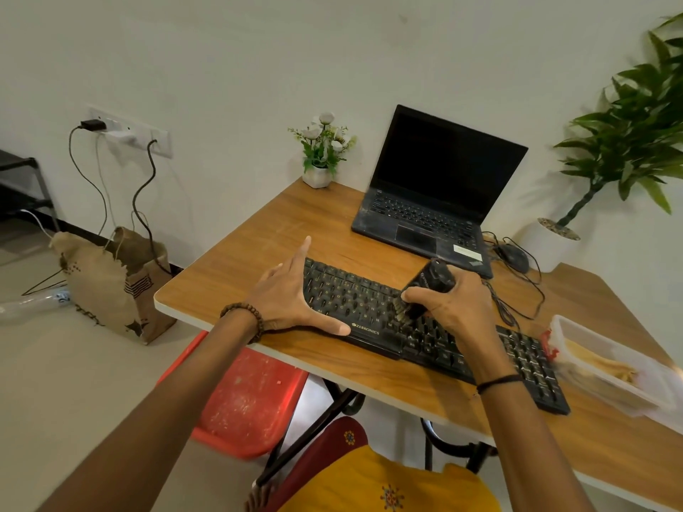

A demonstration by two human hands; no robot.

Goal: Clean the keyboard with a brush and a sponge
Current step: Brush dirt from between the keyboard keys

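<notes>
A black keyboard point(517, 356) lies diagonally on the wooden table point(258, 253). My right hand point(458, 308) grips a black brush point(430, 280) by its round handle, with the pale bristles pressed down on the keys near the keyboard's middle. My left hand point(288, 297) lies flat against the keyboard's left end, fingers spread, thumb along the front edge and index finger along the left side. A clear plastic tub point(650, 382) at the right holds something yellowish, which may be the sponge; I cannot tell.
An open black laptop point(436, 194) stands behind the keyboard, with a black mouse point(513, 257) and its cable to its right. A small flower pot point(320, 157) sits at the table's far corner, a potted plant point(628, 142) at the right. A red stool point(244, 397) stands under the table.
</notes>
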